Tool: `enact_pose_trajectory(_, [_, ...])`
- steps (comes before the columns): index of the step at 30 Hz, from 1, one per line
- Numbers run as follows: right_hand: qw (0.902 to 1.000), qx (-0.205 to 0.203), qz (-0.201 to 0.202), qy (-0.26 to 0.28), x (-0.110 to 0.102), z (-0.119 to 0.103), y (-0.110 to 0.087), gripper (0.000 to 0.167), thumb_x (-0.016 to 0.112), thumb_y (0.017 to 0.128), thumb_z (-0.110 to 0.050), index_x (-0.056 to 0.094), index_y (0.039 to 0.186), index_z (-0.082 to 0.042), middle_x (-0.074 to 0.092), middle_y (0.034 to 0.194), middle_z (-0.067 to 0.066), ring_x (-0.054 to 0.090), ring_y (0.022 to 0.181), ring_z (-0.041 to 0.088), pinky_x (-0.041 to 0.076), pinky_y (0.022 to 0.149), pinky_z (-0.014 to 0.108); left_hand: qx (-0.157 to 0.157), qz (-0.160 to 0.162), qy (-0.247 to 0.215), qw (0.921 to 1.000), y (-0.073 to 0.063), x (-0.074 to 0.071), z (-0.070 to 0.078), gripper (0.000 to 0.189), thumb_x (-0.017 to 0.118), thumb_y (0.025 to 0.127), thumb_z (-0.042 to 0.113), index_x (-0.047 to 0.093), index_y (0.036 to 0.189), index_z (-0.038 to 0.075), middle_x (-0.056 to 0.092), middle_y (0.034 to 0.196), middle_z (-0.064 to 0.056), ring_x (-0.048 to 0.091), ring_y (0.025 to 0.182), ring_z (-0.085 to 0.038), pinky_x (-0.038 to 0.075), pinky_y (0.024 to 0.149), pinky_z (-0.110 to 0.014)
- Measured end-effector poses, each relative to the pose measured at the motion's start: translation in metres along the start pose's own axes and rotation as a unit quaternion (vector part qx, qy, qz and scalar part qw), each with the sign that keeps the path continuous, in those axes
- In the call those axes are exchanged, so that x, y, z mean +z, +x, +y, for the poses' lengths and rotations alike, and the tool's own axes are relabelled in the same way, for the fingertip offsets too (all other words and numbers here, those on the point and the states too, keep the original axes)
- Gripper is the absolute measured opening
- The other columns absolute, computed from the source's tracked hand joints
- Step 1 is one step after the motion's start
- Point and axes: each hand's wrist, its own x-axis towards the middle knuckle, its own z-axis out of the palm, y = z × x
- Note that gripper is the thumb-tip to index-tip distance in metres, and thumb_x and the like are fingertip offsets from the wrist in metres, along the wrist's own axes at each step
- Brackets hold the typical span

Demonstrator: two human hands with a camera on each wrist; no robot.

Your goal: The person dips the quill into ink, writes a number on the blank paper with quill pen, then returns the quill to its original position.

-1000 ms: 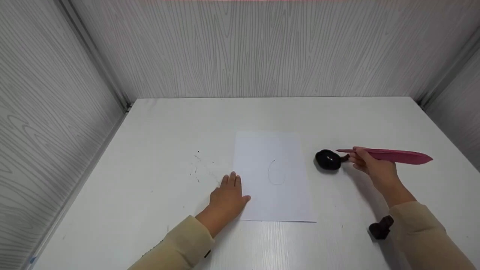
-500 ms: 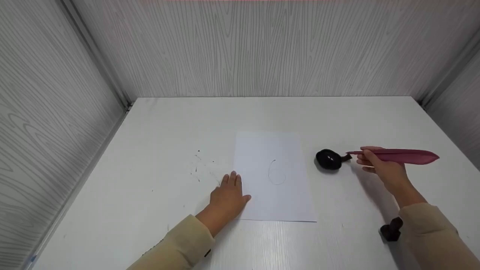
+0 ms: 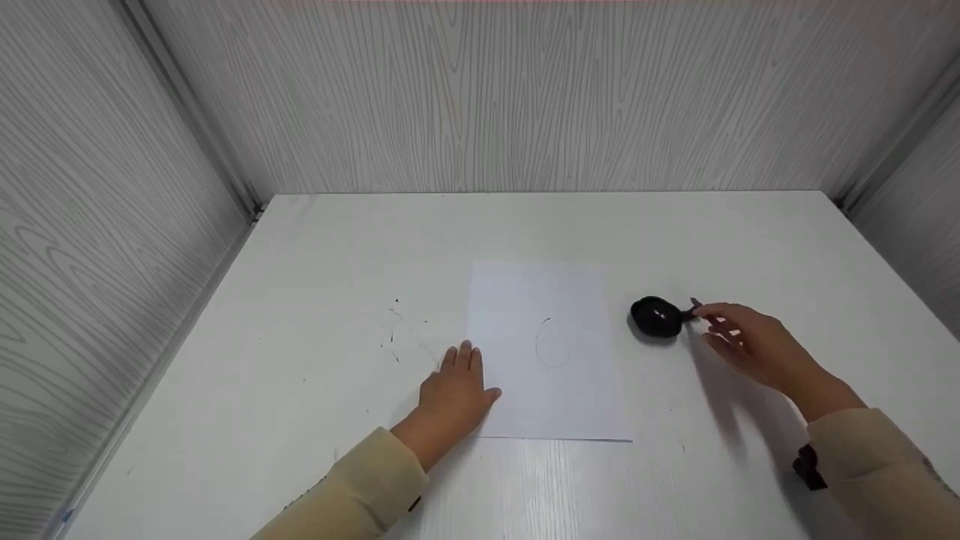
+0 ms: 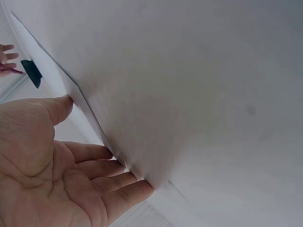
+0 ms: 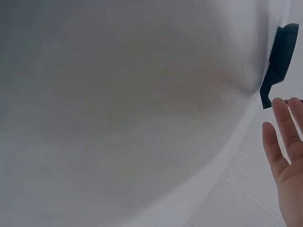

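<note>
My left hand (image 3: 456,396) rests with straight fingers across the left edge of a white paper sheet (image 3: 585,397); the left wrist view shows its palm (image 4: 52,175) and fingertips along that edge. A thin, open oval line (image 3: 553,366) is drawn on the paper. At the right, my right hand (image 3: 757,346) pinches a feather quill pen, a reddish sliver (image 4: 13,70) in the left wrist view; its plume is hidden in the head view. Just left of these fingers sits a glossy black dish (image 3: 655,318) with a short handle, the fingertips close to the handle.
A small dark object (image 3: 810,466) lies partly behind the right sleeve. Black specks and smears (image 3: 391,335) mark the white table (image 3: 360,247) left of the paper. Wood-grain panels (image 3: 480,97) stand behind the table and at both sides.
My right hand drew back right from the black dish, then turned, and the red plume dropped out of sight in the head view. My left hand and the paper have stayed put.
</note>
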Motion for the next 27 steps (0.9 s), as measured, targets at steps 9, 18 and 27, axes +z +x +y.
enact_pose_trajectory(9, [0.9781,-0.013,-0.134,-0.158,-0.002,0.002,-0.004,0.069,0.073,0.072,0.014,0.050,0.132,-0.011,0.056,0.124,0.017,0.061,0.094,0.037,0.051,0.075,0.052,-0.006,-0.005,-0.007,0.9999,0.000,0.000,-0.002,0.071,0.055,0.096,0.041,0.032,0.146,-0.004,0.028,0.152,-0.018,0.025,0.139,-0.032,0.037,0.100,-0.049])
enact_pose_trajectory(18, [0.9633,-0.058,-0.163,-0.205,0.000,0.005,-0.009,0.070,0.075,0.070,0.012,0.049,0.132,-0.005,0.054,0.126,0.018,0.054,0.111,0.035,0.048,0.081,0.053,-0.003,-0.002,-0.010,0.9999,0.000,-0.002,-0.003,0.070,0.055,0.096,0.040,0.032,0.145,-0.005,0.028,0.152,-0.018,0.025,0.139,-0.032,0.038,0.100,-0.049])
enact_pose_trajectory(27, [0.9466,-0.037,-0.224,-0.229,0.003,0.004,-0.012,0.067,0.073,0.077,0.005,0.042,0.137,-0.003,0.049,0.133,0.019,0.052,0.114,0.037,0.047,0.084,0.053,-0.003,-0.003,-0.003,1.0000,0.000,-0.001,-0.001,0.070,0.056,0.096,0.040,0.033,0.145,-0.004,0.029,0.151,-0.019,0.026,0.139,-0.033,0.037,0.100,-0.050])
